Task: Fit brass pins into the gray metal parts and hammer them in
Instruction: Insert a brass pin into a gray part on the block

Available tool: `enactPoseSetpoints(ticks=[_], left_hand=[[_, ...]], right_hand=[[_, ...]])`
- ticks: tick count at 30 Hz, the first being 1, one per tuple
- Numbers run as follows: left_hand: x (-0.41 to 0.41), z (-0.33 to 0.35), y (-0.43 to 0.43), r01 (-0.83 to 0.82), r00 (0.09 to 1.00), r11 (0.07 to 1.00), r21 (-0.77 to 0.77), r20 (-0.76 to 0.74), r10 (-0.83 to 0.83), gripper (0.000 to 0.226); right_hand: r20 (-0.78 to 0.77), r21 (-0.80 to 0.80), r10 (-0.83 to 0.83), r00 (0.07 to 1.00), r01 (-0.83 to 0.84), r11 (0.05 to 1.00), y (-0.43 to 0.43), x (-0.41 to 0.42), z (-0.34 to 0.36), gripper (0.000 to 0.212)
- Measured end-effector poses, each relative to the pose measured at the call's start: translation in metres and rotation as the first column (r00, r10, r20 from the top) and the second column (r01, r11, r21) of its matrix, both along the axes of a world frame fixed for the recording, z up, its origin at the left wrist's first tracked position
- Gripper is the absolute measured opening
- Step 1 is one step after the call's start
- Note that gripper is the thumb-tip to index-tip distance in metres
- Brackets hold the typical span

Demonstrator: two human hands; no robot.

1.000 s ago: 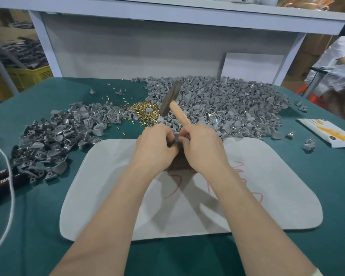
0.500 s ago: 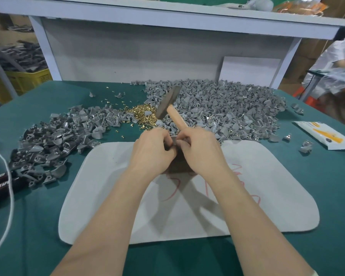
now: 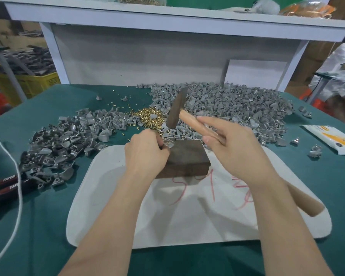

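the right hand (image 3: 235, 150) has its fingers (image 3: 209, 120) wrapped round the wooden handle of a hammer (image 3: 189, 121), thumb on the near side, and holds it tilted so the dark steel head hangs in the air above the far edge of a dark block (image 3: 187, 158); the butt of the handle sticks out behind the wrist over the white mat (image 3: 187, 220). the left hand (image 3: 145, 150) sits at the block's left far corner with its fingers curled tight, pinching a gray metal part (image 3: 169, 144) against the top of the block; only a sliver of the part shows past the fingertips, and whether a pin stands in it cannot be told. the block rests on the mat, which carries red scribbles and lies on the green-covered desk (image 3: 48, 226). just beyond the left hand lies a heap of brass pins (image 3: 147, 118), with a big pile of gray parts (image 3: 237, 108) to its right and a second pile (image 3: 68, 140) to its left. red-and-black pliers (image 3: 6, 188) and a white cord (image 3: 18, 184) lie at the desk's left edge, a white and orange packet (image 3: 331, 138) at the right
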State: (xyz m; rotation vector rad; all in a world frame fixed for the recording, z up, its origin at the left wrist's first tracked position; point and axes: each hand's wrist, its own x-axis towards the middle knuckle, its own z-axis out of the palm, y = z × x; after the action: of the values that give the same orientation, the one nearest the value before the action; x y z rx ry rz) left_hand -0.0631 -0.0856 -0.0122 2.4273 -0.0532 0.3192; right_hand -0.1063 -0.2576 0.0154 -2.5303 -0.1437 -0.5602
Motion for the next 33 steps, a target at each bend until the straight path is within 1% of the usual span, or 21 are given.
enactPoseSetpoints(ticks=[3,4,5,7,8,9,11,13,14,15,18,19,21,24,26,29,31,33], left_hand=[[0.001,-0.001,0.000,-0.013,1.000,1.000,0.007,0.011,0.012,0.009],[0.001,-0.002,0.000,-0.015,1.000,1.000,0.009,0.012,0.015,0.009],[0.002,-0.002,0.000,-0.014,1.000,1.000,0.014,0.012,0.014,0.009],[0.003,-0.002,0.000,-0.010,1.000,1.000,0.030,0.004,0.010,0.009],[0.003,-0.002,0.000,-0.010,1.000,0.999,0.033,-0.001,0.010,0.009],[0.003,-0.002,0.000,-0.010,1.000,0.999,0.034,-0.004,0.011,0.010],[0.003,-0.002,0.000,-0.010,1.000,0.999,0.037,0.004,0.010,0.011],[0.004,-0.003,-0.001,-0.011,1.000,0.999,0.036,0.026,0.010,0.012],[0.003,-0.003,-0.001,-0.011,0.999,0.999,0.031,0.031,0.011,0.012],[0.003,-0.003,-0.001,-0.010,0.999,1.000,0.028,0.031,0.009,0.013],[0.003,-0.001,-0.001,0.000,1.000,0.999,0.034,0.013,-0.001,0.012],[0.003,-0.001,0.000,0.003,1.000,0.999,0.035,0.013,-0.003,0.011],[0.002,-0.001,0.000,0.005,1.000,0.999,0.035,0.019,-0.005,0.013],[0.003,-0.003,0.000,0.006,0.999,1.000,0.019,0.036,-0.006,0.013],[0.002,-0.003,0.000,0.001,0.999,1.000,0.004,0.032,-0.002,0.013],[0.002,-0.002,0.000,0.023,0.999,1.000,-0.005,0.030,-0.023,0.013],[0.001,-0.001,-0.001,0.071,0.997,0.997,-0.026,0.003,-0.071,0.011],[-0.001,0.000,-0.004,0.134,0.990,0.991,-0.026,-0.026,-0.135,0.013]], right_hand=[[0.068,0.016,-0.001,0.998,0.000,1.000,0.001,-0.008,0.007,0.045],[0.056,0.003,0.009,0.998,-0.009,1.000,0.001,-0.010,0.009,0.045],[0.013,-0.037,0.021,1.000,-0.021,0.999,0.001,-0.011,0.010,0.045],[-0.127,-0.136,0.027,0.992,-0.044,0.990,0.002,-0.012,0.010,0.045],[-0.168,-0.166,0.017,0.986,-0.045,0.985,0.002,-0.013,0.010,0.045],[-0.171,-0.183,0.005,0.985,-0.036,0.982,0.003,-0.013,0.011,0.045],[-0.102,-0.173,-0.015,0.995,-0.003,0.985,0.005,-0.015,0.012,0.045],[0.007,-0.087,-0.019,1.000,0.019,0.996,0.005,-0.017,0.014,0.046],[0.032,-0.048,-0.011,0.999,0.013,0.999,0.005,-0.016,0.014,0.046],[0.013,-0.045,0.005,1.000,-0.004,0.999,0.004,-0.015,0.014,0.046],[-0.173,-0.164,0.007,0.985,-0.036,0.986,0.006,-0.015,0.011,0.045],[-0.183,-0.176,-0.010,0.983,-0.022,0.984,0.006,-0.015,0.011,0.045],[-0.122,-0.163,-0.035,0.992,0.015,0.986,0.008,-0.016,0.012,0.045],[0.044,-0.026,-0.051,0.998,0.052,0.998,0.009,-0.017,0.016,0.046],[0.093,0.023,-0.053,0.994,0.051,0.998,0.008,-0.016,0.017,0.046],[0.023,-0.070,-0.028,0.999,0.030,0.997,0.012,-0.014,0.011,0.053],[-0.033,-0.116,-0.014,0.999,0.010,0.993,0.018,-0.010,0.004,0.057],[-0.052,-0.114,-0.036,0.998,0.030,0.993,0.022,-0.002,-0.004,0.049]])
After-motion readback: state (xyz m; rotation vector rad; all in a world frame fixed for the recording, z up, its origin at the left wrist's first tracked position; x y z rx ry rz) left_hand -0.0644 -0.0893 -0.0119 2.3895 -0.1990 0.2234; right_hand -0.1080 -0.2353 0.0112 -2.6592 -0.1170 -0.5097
